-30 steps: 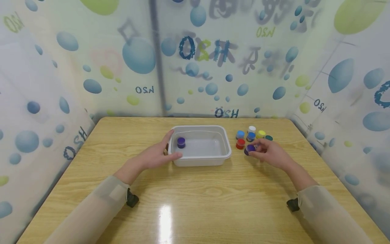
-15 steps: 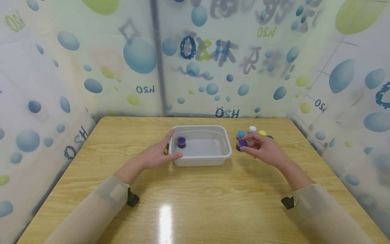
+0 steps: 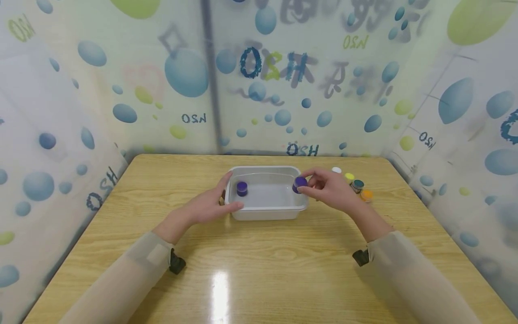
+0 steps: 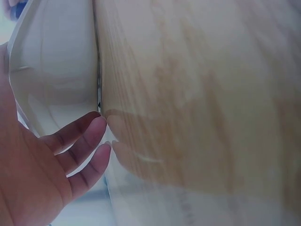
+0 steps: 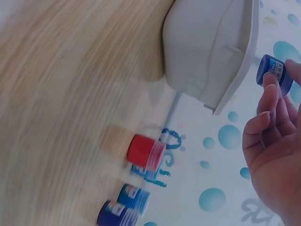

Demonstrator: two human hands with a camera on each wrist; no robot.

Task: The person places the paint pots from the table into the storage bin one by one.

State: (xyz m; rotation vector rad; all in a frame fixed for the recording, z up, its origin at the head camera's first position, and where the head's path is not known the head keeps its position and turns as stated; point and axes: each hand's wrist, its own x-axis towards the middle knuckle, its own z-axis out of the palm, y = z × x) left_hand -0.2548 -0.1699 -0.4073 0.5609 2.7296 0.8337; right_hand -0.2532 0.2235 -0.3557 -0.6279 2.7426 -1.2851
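A white rectangular plastic basin (image 3: 265, 215) sits on the table. At its left end my left hand (image 3: 211, 203) grips it, thumb over the front rim; the left wrist view shows fingertips (image 4: 97, 123) against the outer wall. One purple-lidded paint jar (image 3: 242, 189) stands inside, near the left end. Between thumb and fingers my right hand (image 3: 329, 189) pinches another purple paint jar (image 3: 300, 183), held at the basin's right rim. In the right wrist view this jar (image 5: 273, 70) is off the table, above rim height, with a label on its side.
Right of the basin stand more paint jars: white (image 3: 336, 170), yellow (image 3: 349, 177), dark green (image 3: 358, 186) and orange (image 3: 366, 195). My right hand hides others in the head view; the right wrist view shows red (image 5: 146, 151) and blue (image 5: 133, 197) ones. Patterned curtains surround the table.
My right hand has lifted the purple paint jar from the group and carried it left to the basin's right rim. The left hand keeps its grip on the basin.
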